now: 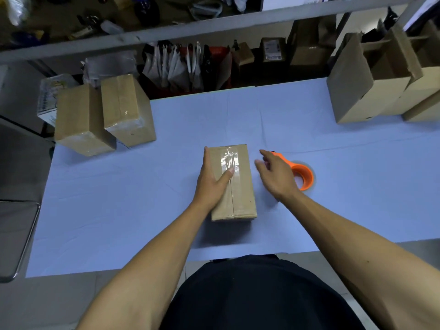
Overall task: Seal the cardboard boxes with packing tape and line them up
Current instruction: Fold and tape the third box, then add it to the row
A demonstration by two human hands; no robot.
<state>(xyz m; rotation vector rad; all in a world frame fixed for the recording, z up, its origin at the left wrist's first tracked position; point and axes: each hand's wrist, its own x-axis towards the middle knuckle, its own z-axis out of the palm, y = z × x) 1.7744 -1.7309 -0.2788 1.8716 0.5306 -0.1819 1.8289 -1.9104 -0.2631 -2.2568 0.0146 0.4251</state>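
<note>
A taped box lies flat near the middle of the blue table, its long side running away from the person, with a strip of clear tape along the centre seam. The left hand rests on the box's left half: the fingers run straight along the left edge toward the far corner, and the thumb lies across the top, its tip touching the tape. The fingers look stretched out rather than wrapped around anything, so the hand presses on the box more than it grips it. The right hand hovers just right of the box, apart from it, palm down and fingers loosely spread, holding nothing. Behind and partly under that hand lies an orange tape dispenser on the table, its roll showing to the right of the wrist; whether the hand touches it cannot be told. Two sealed boxes stand side by side, touching, at the far left corner of the table, well apart from both hands. At the far right stand open boxes with their flaps up. A shelf crosses above the table's far edge, with bags stored beneath it.
</note>
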